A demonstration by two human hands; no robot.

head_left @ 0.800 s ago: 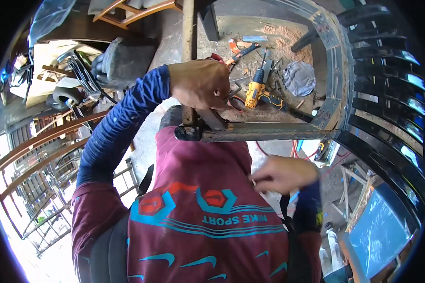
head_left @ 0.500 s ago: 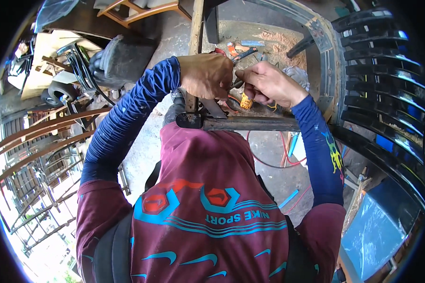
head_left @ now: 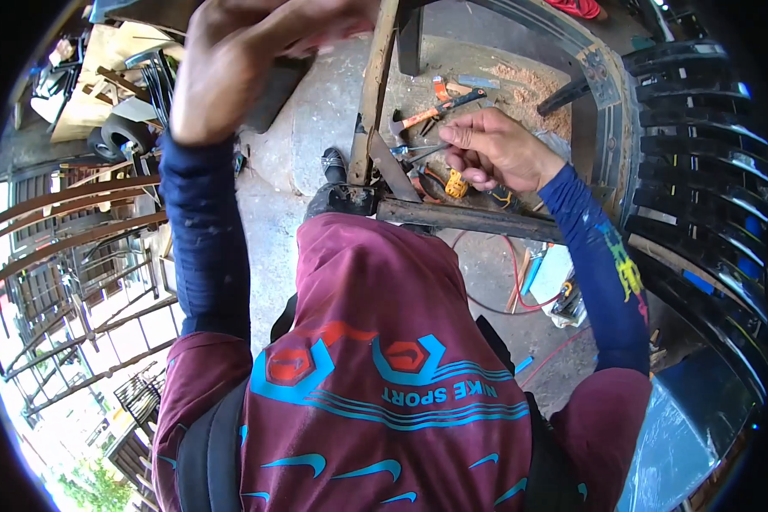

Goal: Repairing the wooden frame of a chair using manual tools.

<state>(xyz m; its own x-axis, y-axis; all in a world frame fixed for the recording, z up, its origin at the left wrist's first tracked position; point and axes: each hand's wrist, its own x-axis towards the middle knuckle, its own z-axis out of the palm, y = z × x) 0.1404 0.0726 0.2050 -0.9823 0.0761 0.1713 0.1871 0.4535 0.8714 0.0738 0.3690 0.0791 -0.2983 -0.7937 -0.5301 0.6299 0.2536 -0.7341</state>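
Note:
My right hand [head_left: 503, 152] is closed in a pinch above the dark wooden frame. What its fingers hold, if anything, I cannot make out; a thin dark rod [head_left: 428, 153] shows just left of the fingertips. My left hand [head_left: 239, 64] is raised at the upper left, smeared by motion, its fingers pointing right. Between the hands stands the frame's worn wooden post [head_left: 372, 111], joined near my knees to a dark rail [head_left: 474, 218]. Behind the rail, on the floor, lie a hammer [head_left: 442, 108] with an orange and black handle and a yellow tool [head_left: 456, 183].
Curved black slats [head_left: 700, 145] rise at the right. Wood shavings [head_left: 529, 90] lie on the floor beyond the tools. A red hose [head_left: 520, 286] loops behind the rail's right part. A blue wrapped panel [head_left: 674, 435] stands at the lower right, tyres [head_left: 121, 141] at the left.
My left hand has left the right hand's side and swung up and to the left, past the post. My right hand stays nearly in place, still pinched.

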